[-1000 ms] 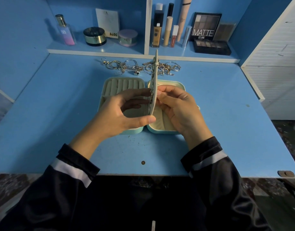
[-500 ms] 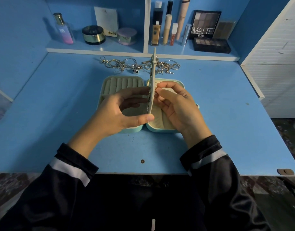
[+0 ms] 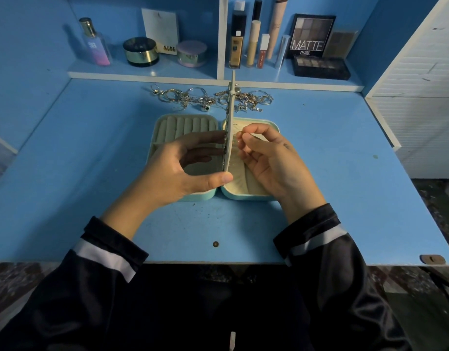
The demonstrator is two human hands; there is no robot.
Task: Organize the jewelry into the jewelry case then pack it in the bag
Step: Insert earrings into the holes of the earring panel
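Two hands on the jewelry case [image 3: 200,197], which lies open flat mid-table [image 3: 91,173], mint shell, cream lining.

- left grip [image 3: 190,171]: grasping the divider panel [image 3: 229,127], thumb on its near bottom corner, fingers on its left face. Panel is upright, same as 1 s ago.
- right grip [image 3: 266,160]: the change. It was pressed onto the panel's right face; now backed slightly off, thumb and forefinger pinched just beside it. Can't tell if it's holding a piece, too small.
- Small metal bits show along the panel edge by the left fingertips, so some pieces look mounted already.

Read: one piece probably just fixed to the panel, or being re-seated. Either way, early in the job. Ring rolls [image 3: 188,126] in the left half look bare, and the jewelry pile [image 3: 193,98] sits at the back of the table, beyond the case.

Around: shelf [image 3: 147,72] behind with a perfume bottle [image 3: 95,44], eyeshadow palette [image 3: 311,35] and other cosmetics. None of it is in the work area.

Obstacles: the raised panel and case sit between the hands and the pile, so every fetch goes over them. Pile looks tangled. No bag in view.
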